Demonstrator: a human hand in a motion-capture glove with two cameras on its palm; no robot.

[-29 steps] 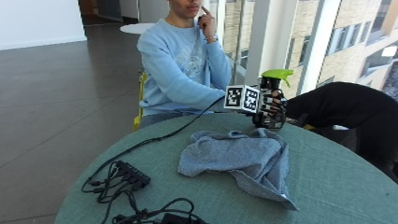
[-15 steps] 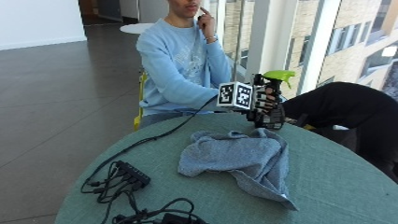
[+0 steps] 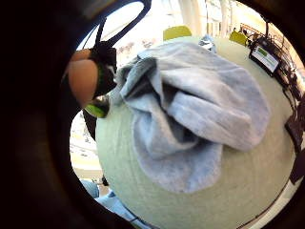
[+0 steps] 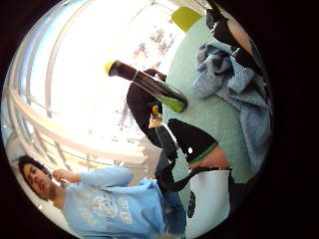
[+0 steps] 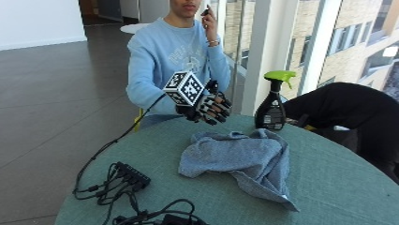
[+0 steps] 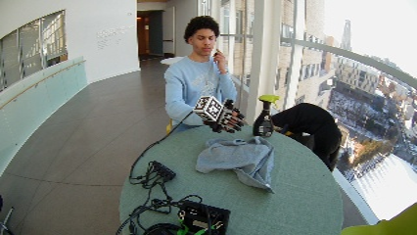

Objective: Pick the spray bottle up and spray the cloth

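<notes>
The gloved right hand hovered empty at frame center, fingers loosely spread, left of the upright spray bottle; the cloth lay below.

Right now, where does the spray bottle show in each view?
Outside view: spray bottle upright at the table's far edge, behind the grey cloth.
Wide outside view: same spot.
Thumb side palm view: beside the cloth.
Little finger side: cannot tell.
Shared landmark: the cloth.

Spray bottle: dark body, lime-green trigger head, standing upright near the desk's far edge, just beyond the cloth.
Cloth: grey-blue, crumpled and folded over itself, lying mid-desk.
</notes>
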